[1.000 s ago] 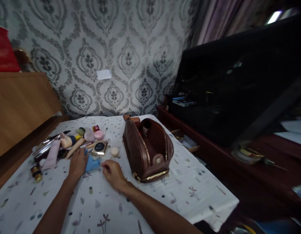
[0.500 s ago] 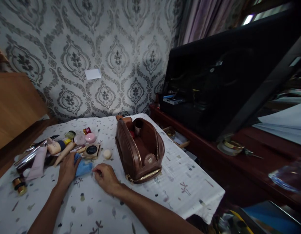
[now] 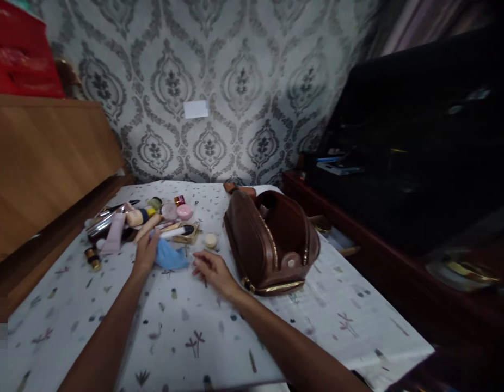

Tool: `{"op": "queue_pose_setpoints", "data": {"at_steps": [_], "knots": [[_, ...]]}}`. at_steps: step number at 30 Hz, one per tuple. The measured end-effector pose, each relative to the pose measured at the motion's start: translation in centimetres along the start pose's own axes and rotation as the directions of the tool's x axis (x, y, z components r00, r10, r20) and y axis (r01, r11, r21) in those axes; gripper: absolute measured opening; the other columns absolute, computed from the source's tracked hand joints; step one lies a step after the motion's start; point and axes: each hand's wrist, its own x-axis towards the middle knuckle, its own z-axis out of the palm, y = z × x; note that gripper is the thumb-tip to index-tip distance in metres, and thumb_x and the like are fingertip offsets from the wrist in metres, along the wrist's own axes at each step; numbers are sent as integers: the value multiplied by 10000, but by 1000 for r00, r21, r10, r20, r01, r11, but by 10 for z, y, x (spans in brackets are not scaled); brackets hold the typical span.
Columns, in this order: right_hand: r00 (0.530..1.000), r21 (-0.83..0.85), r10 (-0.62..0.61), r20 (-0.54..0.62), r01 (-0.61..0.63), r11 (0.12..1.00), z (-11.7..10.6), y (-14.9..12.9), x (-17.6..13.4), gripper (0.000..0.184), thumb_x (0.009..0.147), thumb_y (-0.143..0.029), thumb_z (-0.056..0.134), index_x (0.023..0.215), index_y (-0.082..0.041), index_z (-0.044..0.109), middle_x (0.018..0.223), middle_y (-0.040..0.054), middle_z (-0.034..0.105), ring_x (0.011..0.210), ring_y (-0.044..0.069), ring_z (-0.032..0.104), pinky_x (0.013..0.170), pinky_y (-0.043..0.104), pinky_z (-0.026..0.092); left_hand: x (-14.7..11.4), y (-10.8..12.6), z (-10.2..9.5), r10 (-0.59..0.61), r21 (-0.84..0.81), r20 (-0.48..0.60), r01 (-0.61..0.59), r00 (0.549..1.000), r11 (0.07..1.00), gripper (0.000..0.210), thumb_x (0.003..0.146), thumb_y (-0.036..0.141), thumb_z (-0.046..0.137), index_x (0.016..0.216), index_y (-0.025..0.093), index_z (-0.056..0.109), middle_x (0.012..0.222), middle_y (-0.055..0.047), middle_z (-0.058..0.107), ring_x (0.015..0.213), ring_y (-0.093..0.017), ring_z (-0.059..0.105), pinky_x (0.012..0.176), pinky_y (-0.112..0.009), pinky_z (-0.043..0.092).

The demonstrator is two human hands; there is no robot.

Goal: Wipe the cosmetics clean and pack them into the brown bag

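My left hand (image 3: pixel 146 253) is closed on a crumpled blue cloth (image 3: pixel 170 256) just above the table. A pale slim stick (image 3: pixel 170 234) shows behind the cloth; I cannot tell whether the hand holds it too. My right hand (image 3: pixel 213 272) hovers to the right of the cloth, its fingers loosely curled and apart, with nothing visible in them. A small cream round jar (image 3: pixel 210 240) sits just beyond it. To the right stands a brown leather cosmetic bag (image 3: pixel 252 245), unzipped and gaping. A square compact (image 3: pixel 192 235) lies past the cloth.
A cluster of cosmetics lies at left: a pale pink tube (image 3: pixel 114 234), a pink jar (image 3: pixel 184 212) and a gold-and-black bottle (image 3: pixel 92 259). A wooden cabinet (image 3: pixel 51 169) borders the left side. At right is a large black screen (image 3: pixel 407 163) on a dark red stand.
The view has swung left, so everything sits farther right. The cloth has been lifted and spread a little in my left hand. My right hand's fingers have loosened.
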Motion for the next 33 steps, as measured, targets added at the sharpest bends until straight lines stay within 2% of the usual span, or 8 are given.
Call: {"op": "queue_pose_setpoints", "data": {"at_steps": [4, 7, 10, 18, 23, 25, 28, 33], "knots": [[1000, 148, 12, -23, -8, 989, 2, -7, -4, 608, 757, -623, 689, 1154, -177, 575, 810, 22, 683, 558, 132, 612, 425, 212, 411, -14, 11, 20, 14, -77, 155, -2, 988, 997, 538, 868, 662, 461, 891, 163, 660, 752, -19, 639, 709, -178, 561, 675, -282, 470], [996, 248, 30, -79, -9, 969, 3, -13, -7, 549, 747, -659, 692, 1018, -194, 580, 803, 17, 674, 594, 141, 641, 446, 216, 422, -25, 18, 32, 66, -117, 262, -36, 963, 992, 499, 861, 651, 511, 747, 178, 620, 667, 10, 573, 649, -147, 519, 646, -253, 447], [989, 243, 36, -141, -1, 970, 2, -16, -8, 497, 745, -655, 701, 866, -186, 589, 705, -2, 654, 522, 108, 584, 460, 213, 400, -33, 22, 38, 103, -142, 304, -62, 947, 988, 464, 878, 618, 522, 733, 185, 602, 671, 15, 560, 658, -144, 514, 656, -248, 444], [965, 188, -2, -262, 53, 981, -6, -18, -3, 523, 626, -555, 813, 945, -163, 678, 661, -11, 649, 550, 127, 578, 462, 219, 358, -42, 18, 33, 68, -136, 200, -41, 978, 990, 408, 973, 496, 389, 1202, 195, 544, 1085, -77, 659, 1007, -207, 603, 908, -329, 466], [965, 160, -30, -261, 74, 984, -6, -20, -3, 511, 628, -544, 805, 936, -158, 672, 662, -9, 649, 552, 132, 575, 469, 225, 371, -49, 21, 28, 143, -178, 320, -89, 937, 980, 568, 858, 454, 616, 1358, 206, 509, 1386, -110, 564, 1266, -263, 513, 1084, -385, 383], [969, 141, -38, -244, 74, 987, -5, -19, -4, 501, 651, -560, 786, 933, -163, 670, 658, -11, 646, 546, 131, 570, 475, 229, 378, -48, 21, 28, 140, -198, 382, -67, 914, 978, 534, 810, 449, 665, 1266, 183, 590, 1276, -106, 634, 1170, -270, 570, 1023, -382, 436], [976, 126, -36, -214, 64, 990, -4, -16, -4, 488, 686, -600, 748, 909, -177, 650, 668, -13, 641, 541, 130, 567, 475, 233, 380, -46, 20, 28, 82, -205, 450, 13, 889, 979, 427, 766, 475, 692, 1048, 156, 658, 936, -42, 683, 854, -203, 615, 780, -301, 509], [984, 128, -16, -178, 39, 991, -3, -12, -2, 462, 723, -634, 702, 829, -199, 591, 617, -26, 601, 487, 120, 530, 460, 237, 376, -48, 21, 22, -24, -189, 496, 135, 868, 973, 438, 763, 587, 665, 783, 155, 593, 635, 40, 533, 580, -107, 475, 527, -207, 400]]}}
